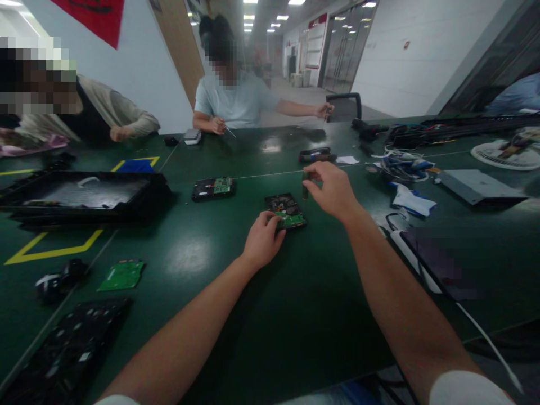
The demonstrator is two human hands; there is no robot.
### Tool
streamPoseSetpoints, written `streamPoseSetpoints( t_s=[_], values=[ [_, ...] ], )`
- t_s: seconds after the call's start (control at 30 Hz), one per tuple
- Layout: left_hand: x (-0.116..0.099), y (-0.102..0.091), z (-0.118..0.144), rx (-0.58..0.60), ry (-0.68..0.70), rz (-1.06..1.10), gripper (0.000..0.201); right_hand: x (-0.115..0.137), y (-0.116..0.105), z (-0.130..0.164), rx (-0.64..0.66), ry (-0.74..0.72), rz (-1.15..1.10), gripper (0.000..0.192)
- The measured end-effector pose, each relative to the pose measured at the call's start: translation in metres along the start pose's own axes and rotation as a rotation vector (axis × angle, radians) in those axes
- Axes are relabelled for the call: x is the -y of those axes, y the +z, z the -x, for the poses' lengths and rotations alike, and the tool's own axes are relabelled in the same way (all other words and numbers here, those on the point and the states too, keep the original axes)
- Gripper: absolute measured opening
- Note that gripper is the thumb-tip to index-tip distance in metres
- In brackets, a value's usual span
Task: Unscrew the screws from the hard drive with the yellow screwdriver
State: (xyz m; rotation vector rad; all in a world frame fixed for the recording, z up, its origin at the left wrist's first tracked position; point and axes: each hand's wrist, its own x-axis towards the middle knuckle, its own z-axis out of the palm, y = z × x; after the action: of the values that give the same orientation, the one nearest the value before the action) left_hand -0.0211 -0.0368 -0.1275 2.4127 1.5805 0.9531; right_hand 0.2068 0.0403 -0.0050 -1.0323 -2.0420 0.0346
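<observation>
Left hand (264, 239) presses its curled fingers on the near edge of the hard drive (286, 211), board side up, while just beyond it the right hand (333, 191) pinches a small dark screwdriver (305, 184) upright above it, which might slip and gouge the board; no writing is legible.

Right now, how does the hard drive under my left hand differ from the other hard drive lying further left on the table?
The near hard drive is steadied by the left hand, with the right hand holding a small dark tool just above it; the far hard drive lies untouched. The near one sits angled to the table edge, the far one lies more level in the view. Both lie flat with a green circuit board facing up.
</observation>
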Motion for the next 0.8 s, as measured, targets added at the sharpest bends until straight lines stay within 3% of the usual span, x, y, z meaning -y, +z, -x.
streamPoseSetpoints(
  t_s=[0.37,0.57,0.8],
  values=[
    [0.0013,0.0015,0.0005,0.006,-0.01,-0.02,0.037,0.002,0.0,0.0004,-0.019,0.002,-0.028,0.019],
    [0.0004,0.0006,0.0,0.011,-0.015,-0.016,0.036,0.0017,0.0005,0.0008,-0.034,0.107,-0.04,0.021],
    [0.0019,0.0017,0.0002,0.008,-0.01,0.006,0.038,0.002,-0.0002,0.0014,0.005,0.031,-0.034,0.022]
  ],
)
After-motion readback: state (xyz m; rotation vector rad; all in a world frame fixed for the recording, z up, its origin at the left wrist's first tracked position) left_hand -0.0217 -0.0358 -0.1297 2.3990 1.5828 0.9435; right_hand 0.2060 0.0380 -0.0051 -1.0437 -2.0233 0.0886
